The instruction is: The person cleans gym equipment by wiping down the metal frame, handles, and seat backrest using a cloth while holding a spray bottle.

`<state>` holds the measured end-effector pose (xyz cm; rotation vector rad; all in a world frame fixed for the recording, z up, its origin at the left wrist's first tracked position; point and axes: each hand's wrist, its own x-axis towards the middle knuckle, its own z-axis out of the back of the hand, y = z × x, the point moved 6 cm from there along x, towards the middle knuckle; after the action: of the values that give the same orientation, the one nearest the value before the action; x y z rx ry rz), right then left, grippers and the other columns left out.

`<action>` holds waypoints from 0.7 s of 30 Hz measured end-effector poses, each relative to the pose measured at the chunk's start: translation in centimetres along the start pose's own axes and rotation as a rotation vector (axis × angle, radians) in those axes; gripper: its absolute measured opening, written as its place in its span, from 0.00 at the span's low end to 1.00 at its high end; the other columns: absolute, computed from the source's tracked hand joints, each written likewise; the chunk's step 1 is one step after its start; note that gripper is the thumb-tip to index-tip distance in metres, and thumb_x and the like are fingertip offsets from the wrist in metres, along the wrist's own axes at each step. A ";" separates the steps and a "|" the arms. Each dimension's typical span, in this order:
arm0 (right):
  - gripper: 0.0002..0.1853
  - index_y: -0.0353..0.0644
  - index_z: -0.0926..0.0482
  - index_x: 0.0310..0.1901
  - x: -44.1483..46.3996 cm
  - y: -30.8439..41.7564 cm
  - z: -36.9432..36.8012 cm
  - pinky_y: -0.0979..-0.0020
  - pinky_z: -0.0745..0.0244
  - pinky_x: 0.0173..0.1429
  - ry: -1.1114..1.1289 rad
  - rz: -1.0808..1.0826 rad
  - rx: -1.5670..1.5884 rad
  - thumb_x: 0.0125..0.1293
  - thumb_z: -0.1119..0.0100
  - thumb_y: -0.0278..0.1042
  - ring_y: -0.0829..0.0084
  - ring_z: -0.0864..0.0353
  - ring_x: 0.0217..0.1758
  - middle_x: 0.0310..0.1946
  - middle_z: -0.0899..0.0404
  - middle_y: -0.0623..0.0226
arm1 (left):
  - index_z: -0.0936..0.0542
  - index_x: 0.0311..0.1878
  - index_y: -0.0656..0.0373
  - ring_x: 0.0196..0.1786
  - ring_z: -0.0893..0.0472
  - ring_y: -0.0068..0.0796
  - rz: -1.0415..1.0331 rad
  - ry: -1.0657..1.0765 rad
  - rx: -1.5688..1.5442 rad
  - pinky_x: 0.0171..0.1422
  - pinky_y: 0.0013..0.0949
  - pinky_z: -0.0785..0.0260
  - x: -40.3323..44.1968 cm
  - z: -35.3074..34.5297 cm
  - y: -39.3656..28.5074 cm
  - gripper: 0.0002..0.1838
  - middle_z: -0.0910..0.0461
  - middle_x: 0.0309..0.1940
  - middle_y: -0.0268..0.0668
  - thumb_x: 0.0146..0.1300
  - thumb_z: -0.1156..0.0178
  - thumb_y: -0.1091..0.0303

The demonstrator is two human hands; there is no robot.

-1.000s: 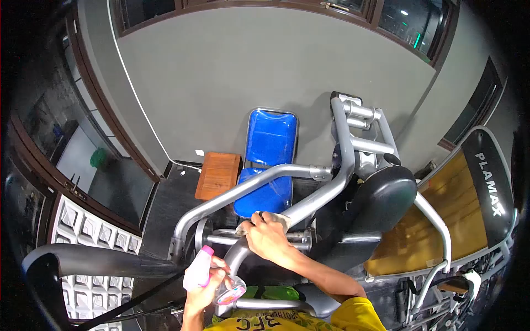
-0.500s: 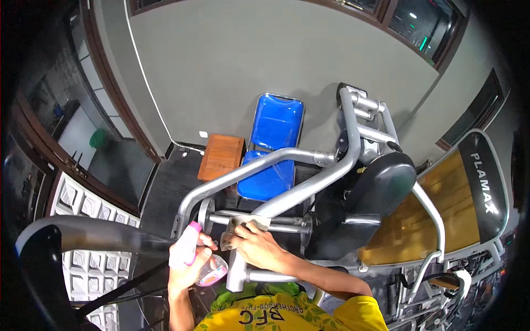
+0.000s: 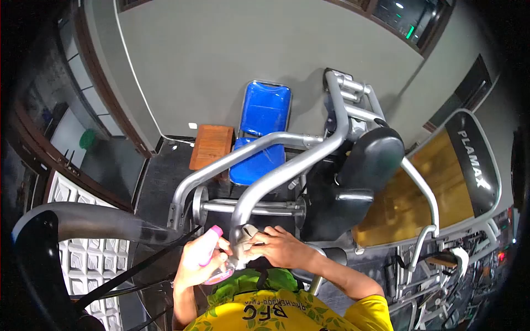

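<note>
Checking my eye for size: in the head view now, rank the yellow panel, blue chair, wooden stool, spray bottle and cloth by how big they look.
1. Yellow panel
2. Blue chair
3. Wooden stool
Spray bottle and cloth: smallest, but both partly hidden, so their order is unsure.

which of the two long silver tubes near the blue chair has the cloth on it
The nearer tube, which runs down between left hand and right hand; the cloth is against it, while the farther tube has none.
</note>
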<state>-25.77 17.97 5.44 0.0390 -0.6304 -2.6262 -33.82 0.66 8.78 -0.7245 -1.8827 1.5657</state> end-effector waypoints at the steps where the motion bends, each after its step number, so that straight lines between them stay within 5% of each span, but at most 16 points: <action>1: 0.25 0.59 0.19 0.53 -0.7 0.0 0.1 0.66 0.35 0.59 0.051 -0.034 -0.023 0.53 0.42 0.23 0.69 0.30 0.51 0.51 0.26 0.79 | 0.28 0.54 0.72 0.27 0.18 0.23 -0.039 0.070 0.030 0.36 0.27 0.25 0.0 -0.6 0.2 0.18 0.18 0.36 0.42 0.59 0.44 0.84; 7: 0.24 0.64 0.17 0.45 -4.8 1.4 3.0 0.65 0.31 0.57 -0.093 -0.048 -0.197 0.46 0.39 0.23 0.72 0.30 0.52 0.50 0.28 0.84 | 0.24 0.48 0.71 0.29 0.16 0.24 -0.016 0.209 -0.021 0.37 0.27 0.24 -0.6 -4.0 0.7 0.14 0.18 0.35 0.41 0.57 0.45 0.85; 13: 0.19 0.64 0.15 0.42 -10.2 0.8 4.3 0.62 0.32 0.56 -0.027 -0.274 -0.306 0.50 0.37 0.28 0.68 0.30 0.58 0.51 0.28 0.79 | 0.24 0.47 0.70 0.29 0.17 0.24 0.002 0.269 -0.048 0.37 0.27 0.24 -0.7 -6.3 1.4 0.13 0.18 0.35 0.40 0.57 0.46 0.85; 21: 0.20 0.65 0.16 0.42 -16.6 2.3 2.0 0.62 0.34 0.56 -0.157 -0.503 -0.345 0.47 0.36 0.27 0.68 0.30 0.55 0.49 0.26 0.83 | 0.24 0.48 0.71 0.29 0.17 0.26 -0.016 0.324 -0.098 0.37 0.28 0.24 -0.9 -8.9 3.2 0.14 0.19 0.36 0.43 0.56 0.46 0.85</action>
<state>-10.11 23.93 7.02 -0.1316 -0.2231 -3.2156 -26.63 6.51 6.85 -0.9420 -1.7263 1.2655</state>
